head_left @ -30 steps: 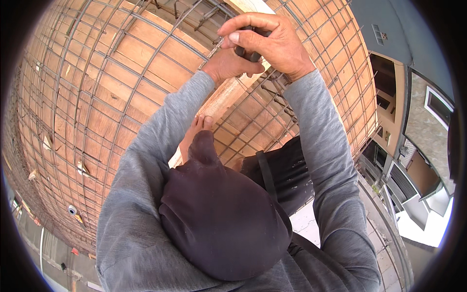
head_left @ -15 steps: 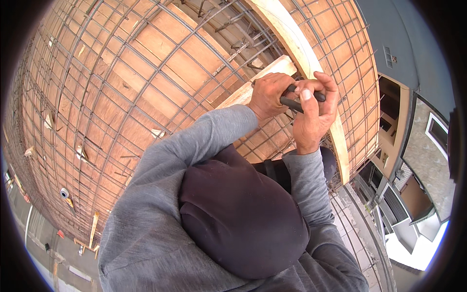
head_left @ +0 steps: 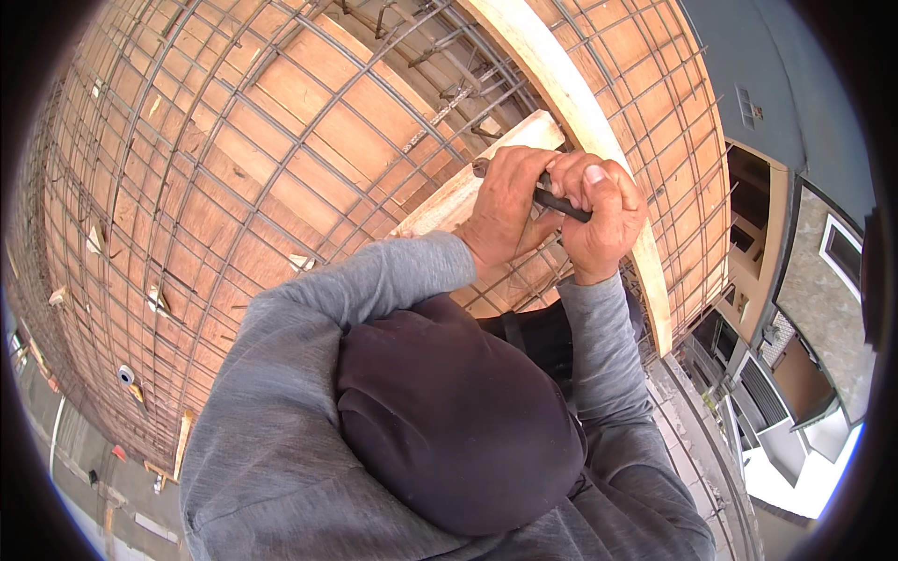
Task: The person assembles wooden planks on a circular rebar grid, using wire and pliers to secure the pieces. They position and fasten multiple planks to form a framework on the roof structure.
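Note:
Both my hands are together on a dark pair of pincers (head_left: 561, 203), just above a rebar grid (head_left: 374, 150). My left hand (head_left: 500, 206) is closed around the pincers' head end, which pokes out past its knuckles. Wrapped round the handles, my right hand (head_left: 606, 210) is closed, its thumb uppermost. The fingers hide much of the tool, including its jaws. Right beside my right hand runs a long pale timber strip (head_left: 552, 70). A shorter timber piece (head_left: 458, 192) lies under and behind my left hand.
Plywood panels (head_left: 234, 159) back the grid, which curves across the view. Wood chips (head_left: 157, 299) and a round tape-like item (head_left: 126, 375) are caught at the left. Paving (head_left: 697, 439) shows low on the right, with buildings (head_left: 823, 309) beyond.
The two pincer handles were spread apart and are now drawn together. My right hand has closed over them, its fingers coming down. My left hand has moved slightly left.

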`<state>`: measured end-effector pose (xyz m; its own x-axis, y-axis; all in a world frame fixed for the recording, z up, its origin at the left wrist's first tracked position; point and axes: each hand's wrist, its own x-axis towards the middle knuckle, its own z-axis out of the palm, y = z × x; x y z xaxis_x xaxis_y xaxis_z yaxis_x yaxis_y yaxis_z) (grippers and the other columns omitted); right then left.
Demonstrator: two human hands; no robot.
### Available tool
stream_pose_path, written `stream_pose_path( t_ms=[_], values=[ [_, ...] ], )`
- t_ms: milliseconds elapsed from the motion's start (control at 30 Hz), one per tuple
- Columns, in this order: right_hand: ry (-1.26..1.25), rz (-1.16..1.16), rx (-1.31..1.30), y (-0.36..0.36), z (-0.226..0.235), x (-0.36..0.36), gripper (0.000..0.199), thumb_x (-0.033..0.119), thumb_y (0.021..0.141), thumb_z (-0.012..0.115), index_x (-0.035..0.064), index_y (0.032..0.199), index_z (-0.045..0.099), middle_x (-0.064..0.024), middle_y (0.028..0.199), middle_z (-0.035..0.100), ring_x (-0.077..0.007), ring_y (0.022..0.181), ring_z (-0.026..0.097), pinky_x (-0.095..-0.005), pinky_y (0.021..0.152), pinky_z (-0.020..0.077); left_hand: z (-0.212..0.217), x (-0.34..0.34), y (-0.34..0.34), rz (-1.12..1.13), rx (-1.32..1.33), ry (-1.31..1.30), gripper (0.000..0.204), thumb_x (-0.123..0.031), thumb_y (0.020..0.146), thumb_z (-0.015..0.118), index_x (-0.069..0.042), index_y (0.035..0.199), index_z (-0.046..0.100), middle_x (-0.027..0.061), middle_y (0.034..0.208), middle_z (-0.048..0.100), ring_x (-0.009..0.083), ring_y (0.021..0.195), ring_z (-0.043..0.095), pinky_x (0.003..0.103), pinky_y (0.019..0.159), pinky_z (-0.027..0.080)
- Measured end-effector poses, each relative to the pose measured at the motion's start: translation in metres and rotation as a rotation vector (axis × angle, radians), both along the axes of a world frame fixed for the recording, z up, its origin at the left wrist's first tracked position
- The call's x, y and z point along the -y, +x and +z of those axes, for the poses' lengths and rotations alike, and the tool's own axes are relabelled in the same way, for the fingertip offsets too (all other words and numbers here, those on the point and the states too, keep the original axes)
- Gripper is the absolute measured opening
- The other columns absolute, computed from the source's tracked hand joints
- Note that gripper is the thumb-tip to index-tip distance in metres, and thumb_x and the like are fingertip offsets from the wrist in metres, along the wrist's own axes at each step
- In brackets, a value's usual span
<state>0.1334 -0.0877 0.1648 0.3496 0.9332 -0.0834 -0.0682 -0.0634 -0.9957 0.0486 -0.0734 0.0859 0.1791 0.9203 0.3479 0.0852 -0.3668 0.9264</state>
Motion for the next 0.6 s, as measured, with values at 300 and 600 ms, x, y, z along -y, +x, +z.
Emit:
stream_pose_path(
  t_ms=[300, 600],
  values=[
    [0.118, 0.392, 0.187, 0.008, 0.012, -0.025, 0.022, 0.017, 0.091, 0.067, 0.0021, 0.075, 0.061, -0.0114, 0.078, 0.067, -0.0231, 0.078, 0.065, -0.0418, 0.085, 0.0544, -0.042, -0.039, -0.015, -0.578, 0.157, -0.068, 0.035, -0.022, 0.076, 0.079, -0.008, 0.106, 0.068, 0.0074, 0.088, 0.070, 0.0268, 0.080, 0.068, 0.041, 0.072, 0.053],
    [0.145, 0.101, -0.043, 0.013, -0.022, -0.017, 0.032, 0.005, 0.097, 0.053, -0.0006, 0.065, 0.053, -0.0052, 0.064, 0.056, -0.0107, 0.060, 0.048, -0.0280, 0.055, 0.0392, 0.002, -0.037, -0.009, -0.362, -0.038, -0.405, 0.027, -0.020, 0.071, 0.083, -0.006, 0.089, 0.069, 0.0066, 0.083, 0.067, 0.0252, 0.081, 0.064, 0.039, 0.080, 0.050]
  ],
)
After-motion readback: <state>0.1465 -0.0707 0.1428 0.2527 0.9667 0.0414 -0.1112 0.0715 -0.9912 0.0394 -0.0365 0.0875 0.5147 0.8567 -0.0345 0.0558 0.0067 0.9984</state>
